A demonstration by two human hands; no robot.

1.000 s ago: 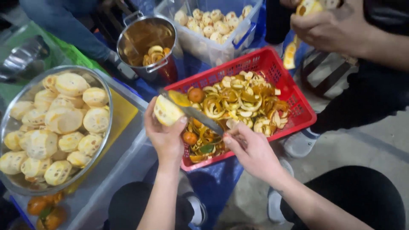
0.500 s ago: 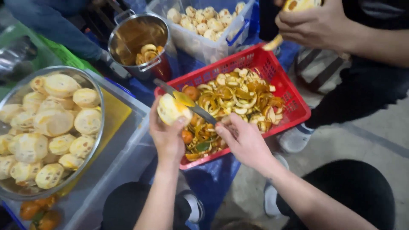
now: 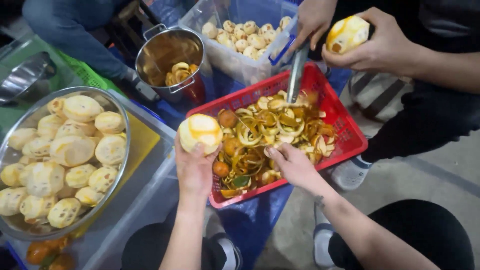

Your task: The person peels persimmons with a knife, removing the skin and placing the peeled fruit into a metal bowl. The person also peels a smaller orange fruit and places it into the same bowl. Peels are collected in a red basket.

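My left hand [image 3: 192, 167] grips a partly peeled orange [image 3: 200, 132], held up beside the left edge of a red plastic basket [image 3: 345, 145] filled with orange peels [image 3: 270, 130]. My right hand [image 3: 292, 165] hovers low over the peels with its fingers curled around a knife, of which only a thin blade [image 3: 245, 125] shows, pointing toward the orange. Across the basket, another person's hands hold a half-peeled orange [image 3: 347, 32] and a knife [image 3: 297, 72].
At the left, a large metal bowl [image 3: 122, 165] of peeled fruit sits on a clear bin [image 3: 150, 200]. A steel pot [image 3: 170, 55] holds peel curls, and a clear tub [image 3: 240, 62] holds more peeled fruit. Unpeeled oranges [image 3: 45, 252] lie at the bottom left.
My left hand has turned the orange and raised it slightly. The knife blade, broad and plain before, now shows only as a thin edge. The other person's knife has come down over the basket.
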